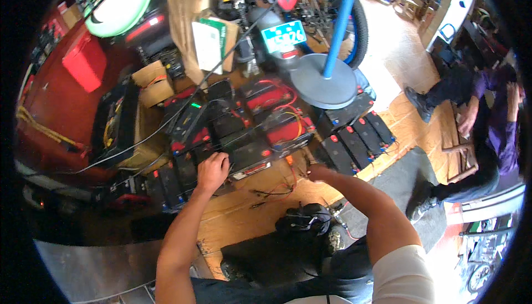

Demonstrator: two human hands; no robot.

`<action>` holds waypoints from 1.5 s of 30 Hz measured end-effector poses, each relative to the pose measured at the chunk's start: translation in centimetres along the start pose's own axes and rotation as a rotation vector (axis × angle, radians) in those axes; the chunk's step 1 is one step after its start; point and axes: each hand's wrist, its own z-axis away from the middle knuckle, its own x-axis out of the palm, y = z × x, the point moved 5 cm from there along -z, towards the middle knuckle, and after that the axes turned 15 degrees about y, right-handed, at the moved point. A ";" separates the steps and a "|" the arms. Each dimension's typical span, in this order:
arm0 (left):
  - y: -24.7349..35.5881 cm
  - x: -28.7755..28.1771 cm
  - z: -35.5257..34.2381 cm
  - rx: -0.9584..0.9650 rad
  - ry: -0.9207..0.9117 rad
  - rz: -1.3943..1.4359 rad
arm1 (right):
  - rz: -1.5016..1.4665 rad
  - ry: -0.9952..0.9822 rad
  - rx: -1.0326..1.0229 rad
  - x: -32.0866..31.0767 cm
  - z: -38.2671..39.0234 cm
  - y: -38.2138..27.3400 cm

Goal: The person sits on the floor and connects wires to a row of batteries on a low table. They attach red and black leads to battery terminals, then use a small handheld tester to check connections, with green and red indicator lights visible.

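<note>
a wooden floor [244, 215] lies bare near the feet, crowded above by black batteries [244, 132]. the left hand [212, 171] rests curled on one battery's edge [194, 174]. the right hand [315, 172], blurred, grip unreadable, hovers beside red wires [288, 179].

A repair workshop for electric two-wheelers, by all signs. Rows of black box-shaped batteries with red terminal caps [354, 140] laid out on a tan tiled floor [255, 210], tangled with thin red and black wires [277, 190]. A black rubber scooter tyre [361, 24] and a teal licence plate [284, 36] close behind. Torn brown cardboard boxes [152, 82] heaped about. Round grey metal stand base with a blue pole [324, 85] planted among the clutter.
</note>
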 end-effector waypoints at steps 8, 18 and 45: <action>4.2 2.3 -0.9 0.061 -0.016 0.131 | -0.234 0.243 -0.015 -8.4 10.9 -6.8; 10.8 5.0 -0.6 0.114 -0.147 0.303 | -0.424 1.205 0.520 -25.0 24.8 12.1; 40.1 29.7 -2.3 0.443 -0.796 0.567 | -0.468 1.124 0.388 -21.2 18.5 20.2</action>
